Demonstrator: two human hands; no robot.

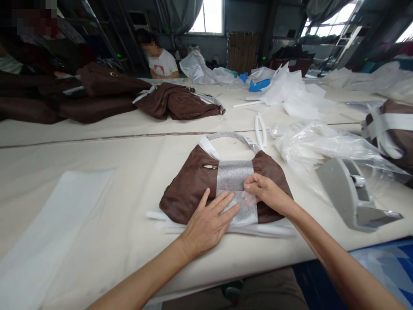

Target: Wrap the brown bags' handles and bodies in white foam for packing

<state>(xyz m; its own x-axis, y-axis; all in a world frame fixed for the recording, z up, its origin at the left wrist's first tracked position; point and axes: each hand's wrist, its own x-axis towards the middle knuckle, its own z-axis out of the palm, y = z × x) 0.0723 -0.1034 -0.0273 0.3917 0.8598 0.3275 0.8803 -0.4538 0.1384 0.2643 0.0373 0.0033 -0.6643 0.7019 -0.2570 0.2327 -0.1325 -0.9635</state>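
A brown handbag (187, 189) lies flat on the cream-covered table in front of me. Around its middle runs a band of translucent white wrapping sheet (235, 172). My left hand (211, 221) rests flat on the bag and the lower part of the band, fingers spread. At the band's right side, my right hand (263, 191) has thumb and fingers pinched together at the sheet; whatever is between the fingertips is too small to make out. The bag's strap (226, 135) is wrapped in pale material. White foam rods (271, 229) stick out beneath the bag.
A grey tape dispenser (345, 193) stands at the right beside crumpled clear plastic (309, 144). White sheets (64, 215) lie at the left. More brown bags (180, 101) are across the table, with white paper (290, 94) at the back. A person (163, 62) sits behind.
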